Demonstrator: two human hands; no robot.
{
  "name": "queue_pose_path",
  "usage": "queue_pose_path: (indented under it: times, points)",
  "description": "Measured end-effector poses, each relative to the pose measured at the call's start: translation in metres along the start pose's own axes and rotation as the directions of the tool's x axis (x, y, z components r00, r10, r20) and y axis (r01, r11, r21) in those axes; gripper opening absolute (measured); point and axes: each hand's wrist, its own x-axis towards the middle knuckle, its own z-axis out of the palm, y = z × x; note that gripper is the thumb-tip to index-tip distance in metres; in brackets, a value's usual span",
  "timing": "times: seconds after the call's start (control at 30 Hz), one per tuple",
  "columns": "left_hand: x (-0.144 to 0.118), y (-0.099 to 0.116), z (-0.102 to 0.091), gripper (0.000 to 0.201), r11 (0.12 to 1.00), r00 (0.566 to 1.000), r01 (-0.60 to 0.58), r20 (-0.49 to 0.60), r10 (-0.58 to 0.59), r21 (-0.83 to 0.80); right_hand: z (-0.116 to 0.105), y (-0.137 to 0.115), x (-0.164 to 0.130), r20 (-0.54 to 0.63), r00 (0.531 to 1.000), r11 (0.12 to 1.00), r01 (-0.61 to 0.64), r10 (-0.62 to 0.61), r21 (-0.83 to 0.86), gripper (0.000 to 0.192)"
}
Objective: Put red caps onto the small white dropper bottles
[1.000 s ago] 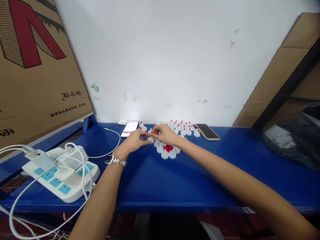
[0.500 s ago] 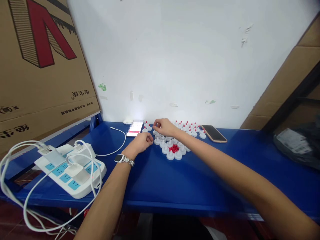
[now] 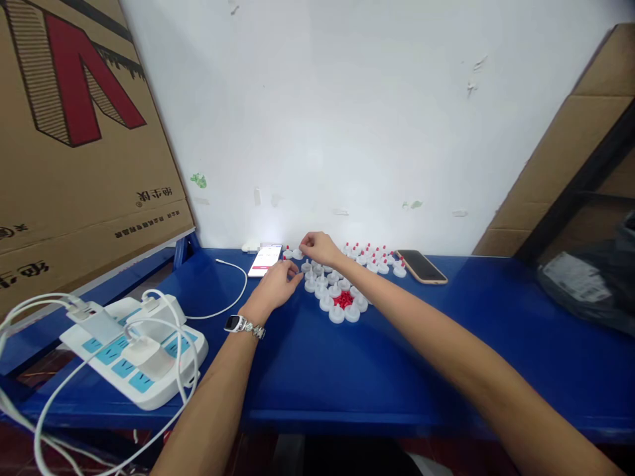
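I'm reaching my right hand (image 3: 317,246) to the back of the cap cluster (image 3: 332,291), fingers pinched on a small white cap (image 3: 297,254) I think, can't tell for sure. My left hand (image 3: 278,283) is resting loosely curled beside the caps, holding nothing I can see. They're all sitting nozzle-up, so my sleeve-less forearm is risking knocking them over.

Whatever the right hand's (image 3: 320,246) fingers (image 3: 303,245) pinch is too small to tell. The white plastic caps (image 3: 337,291) behind that hand are partly hidden. The brown cardboard box (image 3: 74,125) and black plastic bag (image 3: 595,277) are cut off by the frame's left and right edges.
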Motion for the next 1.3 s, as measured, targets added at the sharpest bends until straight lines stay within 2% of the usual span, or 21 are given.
queue_pose_path:
  times: [0.07, 0.13, 0.23, 0.3, 0.4, 0.53, 0.73, 0.87, 1.03, 1.1, 1.2, 1.3]
  points:
    - [-0.001, 0.008, 0.0, 0.034, 0.999, 0.982, -0.033, -0.185, 0.03, -0.012, -0.012, 0.001, -0.021, -0.014, 1.0, 0.983, -0.014, 0.017, 0.183, 0.009]
    - [-0.003, 0.018, 0.002, 0.042, 0.994, 0.965, -0.082, -0.255, 0.062, -0.071, -0.024, 0.002, -0.045, -0.034, 0.999, 0.953, -0.023, 0.035, 0.303, 0.013]
    - [-0.006, 0.036, 0.007, 0.046, 0.965, 0.979, -0.167, -0.146, 0.139, -0.203, -0.038, 0.002, -0.082, -0.077, 0.995, 0.926, -0.034, 0.068, 0.377, 0.021]
    - [-0.007, 0.046, 0.012, 0.047, 0.936, 0.98, -0.197, -0.07, 0.185, -0.291, -0.044, 0.002, -0.102, -0.113, 0.991, 0.943, -0.034, 0.075, 0.331, 0.028]
    - [-0.009, 0.058, 0.019, 0.044, 0.899, 0.97, -0.238, -0.039, 0.241, -0.368, -0.048, 0.004, -0.119, -0.163, 0.984, 0.976, -0.037, 0.074, 0.216, 0.039]
    - [-0.011, 0.064, 0.023, 0.04, 0.895, 0.954, -0.291, -0.037, 0.296, -0.338, -0.045, 0.006, -0.126, -0.173, 0.982, 0.984, -0.052, 0.082, 0.172, 0.047]
    - [-0.011, 0.067, 0.021, 0.034, 0.907, 0.95, -0.301, -0.008, 0.313, -0.294, -0.047, 0.004, -0.129, -0.143, 0.989, 0.989, -0.026, 0.047, 0.145, 0.047]
    - [-0.009, 0.069, 0.02, 0.032, 0.897, 0.959, -0.242, 0.051, 0.28, -0.371, -0.052, 0.0, -0.13, -0.158, 0.987, 0.995, 0.01, 0.006, 0.098, 0.046]
    - [-0.006, 0.067, 0.018, 0.049, 0.846, 0.95, -0.152, 0.161, 0.268, -0.511, -0.054, -0.007, -0.134, -0.154, 0.988, 0.994, 0.038, -0.022, 0.101, 0.046]
    - [-0.007, 0.067, 0.018, 0.049, 0.83, 0.949, -0.123, 0.18, 0.259, -0.544, -0.053, -0.007, -0.135, -0.161, 0.987, 0.991, 0.038, -0.018, 0.125, 0.046]
    - [-0.008, 0.066, 0.018, 0.039, 0.846, 0.96, -0.165, 0.112, 0.255, -0.507, -0.051, -0.005, -0.133, -0.153, 0.988, 0.983, 0.011, 0.017, 0.182, 0.047]
    - [-0.009, 0.065, 0.018, 0.037, 0.873, 0.954, -0.289, -0.043, 0.297, -0.393, -0.048, -0.001, -0.13, -0.158, 0.984, 0.965, -0.04, 0.083, 0.258, 0.047]
